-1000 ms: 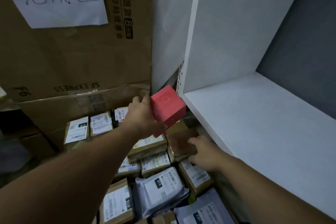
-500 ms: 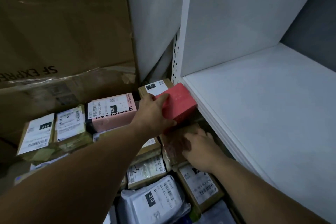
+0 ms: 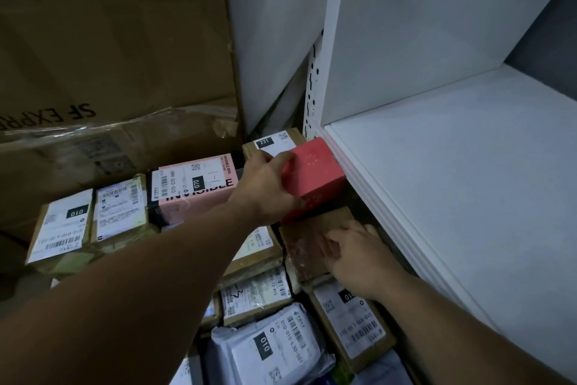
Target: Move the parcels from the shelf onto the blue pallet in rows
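My left hand (image 3: 265,188) grips a red box (image 3: 313,177) by its left side, low among the stacked parcels and close against the white shelf's front edge (image 3: 359,184). Just below it, my right hand (image 3: 356,256) rests with its fingers on a brown taped parcel (image 3: 307,244). Behind the red box lies a brown parcel labelled 231 (image 3: 274,141). To its left lies a pink box (image 3: 193,194) printed INVISIBLE. The shelf board (image 3: 468,181) holds nothing. The pallet itself is hidden under the parcels.
Several labelled cardboard parcels (image 3: 62,225) and grey mailer bags (image 3: 268,347) lie packed in rows below my arms. A large SF Express carton (image 3: 109,56) stands behind them. The shelf's white upright (image 3: 327,41) rises to the right of the pile.
My left hand has carried the red box down from mid-air to the pile beside the shelf edge. My right hand stayed on the brown parcel. The view tilted down.
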